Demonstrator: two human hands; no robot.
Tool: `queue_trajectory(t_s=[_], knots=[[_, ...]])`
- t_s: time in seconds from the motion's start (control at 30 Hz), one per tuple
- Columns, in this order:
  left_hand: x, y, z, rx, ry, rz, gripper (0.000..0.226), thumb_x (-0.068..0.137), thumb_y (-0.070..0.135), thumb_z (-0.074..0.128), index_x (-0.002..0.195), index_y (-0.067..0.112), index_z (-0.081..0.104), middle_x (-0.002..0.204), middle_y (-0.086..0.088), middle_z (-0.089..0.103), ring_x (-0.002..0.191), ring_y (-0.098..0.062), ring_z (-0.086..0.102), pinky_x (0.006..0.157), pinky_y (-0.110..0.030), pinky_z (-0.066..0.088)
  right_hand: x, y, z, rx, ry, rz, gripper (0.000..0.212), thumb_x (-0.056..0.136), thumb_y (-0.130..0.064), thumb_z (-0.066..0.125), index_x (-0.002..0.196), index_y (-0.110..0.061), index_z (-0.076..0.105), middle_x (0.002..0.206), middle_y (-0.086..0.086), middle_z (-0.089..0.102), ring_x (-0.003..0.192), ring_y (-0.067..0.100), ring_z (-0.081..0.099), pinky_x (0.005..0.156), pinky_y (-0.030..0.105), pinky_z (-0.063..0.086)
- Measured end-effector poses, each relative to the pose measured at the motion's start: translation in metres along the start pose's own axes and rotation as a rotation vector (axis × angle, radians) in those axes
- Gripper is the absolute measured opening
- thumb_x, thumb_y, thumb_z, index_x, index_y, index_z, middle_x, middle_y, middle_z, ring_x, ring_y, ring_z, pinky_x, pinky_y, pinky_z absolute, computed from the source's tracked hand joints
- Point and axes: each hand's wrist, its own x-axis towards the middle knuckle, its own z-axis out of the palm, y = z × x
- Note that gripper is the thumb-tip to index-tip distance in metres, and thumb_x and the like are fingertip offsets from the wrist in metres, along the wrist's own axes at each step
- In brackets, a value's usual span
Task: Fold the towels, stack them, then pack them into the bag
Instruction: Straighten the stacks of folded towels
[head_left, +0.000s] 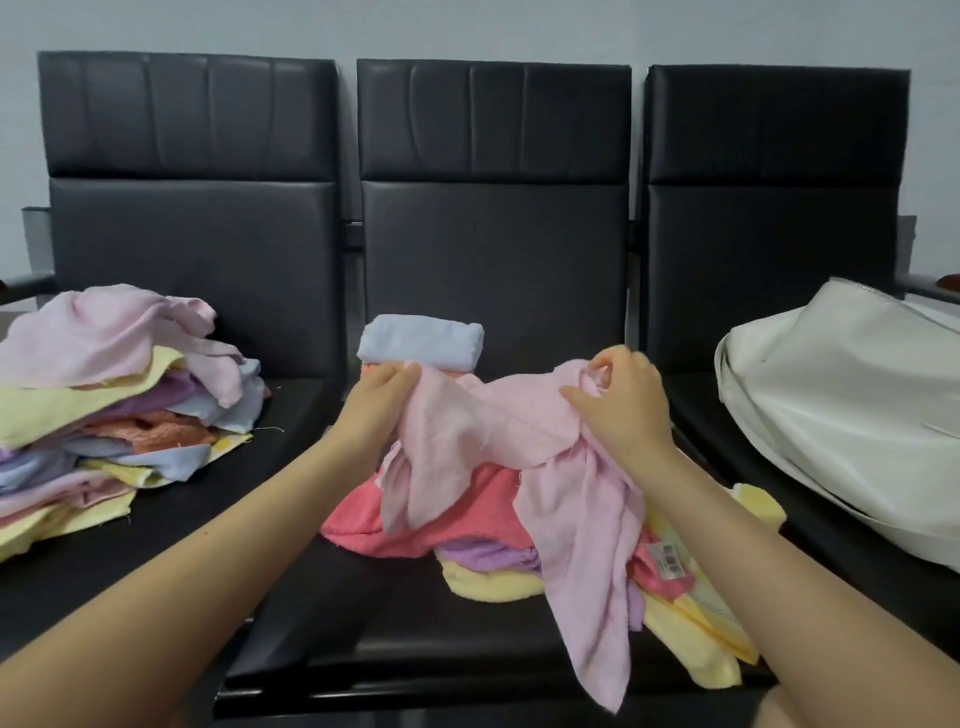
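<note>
A crumpled pale pink towel (519, 447) hangs between my hands over the middle seat. My left hand (376, 400) pinches its left edge. My right hand (618, 400) grips its bunched right part, and a long tail of the towel droops toward the seat's front edge. Under it lies a loose heap of coral, purple and yellow towels (467, 530). Behind my hands sits a folded light blue towel (421, 343) on top of a folded orange one, mostly hidden. A white bag (841, 410) lies on the right seat.
A big pile of unfolded towels (114, 400) in pink, yellow, purple, blue and orange covers the left seat. All stands on a row of three black padded chairs (493, 249) against a pale wall. A barcode tag (670, 558) shows on a yellow towel.
</note>
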Motion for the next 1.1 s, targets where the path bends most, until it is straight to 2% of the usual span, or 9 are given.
queue_trajectory(t_s=[0.07,0.13,0.27,0.37,0.47,0.63,0.73,0.93,1.1], knots=[[0.001,-0.005,-0.007,-0.033,0.008,-0.056,0.015,0.096,0.033,0.054,0.093,0.024,0.065,0.099,0.001,0.065,0.082,-0.013,0.061,0.062,-0.026,0.045,-0.003,-0.010,-0.004,0.017,-0.048,-0.027,0.026,0.086,-0.037,0.069,0.077,-0.016,0.056,0.075,-0.003,0.055,0.074,0.018,0.054,0.066,0.033,0.045],[0.004,-0.010,-0.013,-0.040,0.011,-0.088,0.016,0.096,0.033,0.055,0.089,0.022,0.064,0.094,0.001,0.065,0.079,-0.013,0.059,0.061,-0.027,0.044,-0.013,-0.022,0.001,-0.072,-0.282,0.062,0.052,0.086,-0.058,0.059,0.059,-0.013,0.053,0.054,-0.001,0.048,0.058,0.019,0.050,0.062,0.031,0.042],[0.007,-0.020,-0.014,0.004,0.001,-0.146,0.021,0.092,0.039,0.057,0.090,0.019,0.065,0.099,-0.002,0.065,0.087,-0.015,0.059,0.079,-0.032,0.047,-0.045,-0.032,0.027,-0.211,-0.550,0.143,0.063,0.085,-0.076,0.041,0.066,-0.017,0.054,0.064,-0.002,0.058,0.068,0.019,0.057,0.065,0.031,0.042],[0.005,-0.020,-0.007,-0.013,-0.008,-0.203,0.032,0.098,0.043,0.047,0.106,0.017,0.065,0.105,-0.003,0.069,0.093,-0.014,0.063,0.081,-0.028,0.050,-0.053,-0.030,0.041,-0.206,-0.481,0.035,0.043,0.089,-0.063,0.049,0.081,-0.021,0.054,0.077,-0.005,0.061,0.075,0.016,0.058,0.066,0.032,0.044],[0.004,-0.022,-0.001,0.015,0.021,-0.205,0.022,0.098,0.031,0.052,0.097,0.014,0.066,0.111,-0.009,0.069,0.088,-0.015,0.062,0.079,-0.028,0.048,-0.046,-0.028,0.052,-0.110,-0.509,0.002,0.032,0.090,-0.048,0.057,0.077,-0.020,0.054,0.073,-0.006,0.058,0.073,0.015,0.057,0.068,0.032,0.043],[0.002,-0.019,-0.001,0.086,0.027,-0.188,0.013,0.094,0.025,0.059,0.096,0.015,0.066,0.109,-0.007,0.068,0.094,-0.019,0.062,0.083,-0.031,0.049,-0.031,-0.023,0.041,0.480,-0.530,0.170,0.023,0.093,-0.018,0.063,0.073,-0.009,0.054,0.061,0.000,0.050,0.051,0.011,0.048,0.047,0.019,0.039],[0.003,-0.017,-0.001,0.080,0.035,-0.155,0.024,0.094,0.031,0.056,0.105,0.013,0.066,0.112,-0.008,0.067,0.102,-0.022,0.063,0.095,-0.039,0.050,-0.024,-0.022,0.030,0.757,-0.580,0.248,0.025,0.097,-0.013,0.056,0.073,-0.012,0.050,0.065,0.001,0.046,0.060,0.012,0.045,0.059,0.023,0.040],[-0.006,-0.023,0.015,0.351,-0.014,0.035,0.025,0.092,0.034,0.058,0.110,0.018,0.061,0.099,0.002,0.063,0.086,-0.013,0.058,0.074,-0.026,0.044,0.008,-0.015,-0.021,1.516,-0.324,0.510,0.024,0.102,-0.014,0.044,0.086,-0.005,0.059,0.079,0.011,0.069,0.078,0.020,0.068,0.079,0.033,0.056],[-0.008,-0.028,0.027,0.603,-0.052,0.084,0.054,0.085,0.037,0.069,0.131,0.014,0.050,0.115,-0.005,0.056,0.096,-0.016,0.054,0.079,-0.024,0.037,0.018,0.021,-0.024,1.391,-0.010,0.730,0.016,0.100,-0.014,0.052,0.101,-0.001,0.061,0.110,0.018,0.067,0.094,0.023,0.066,0.087,0.036,0.055]])
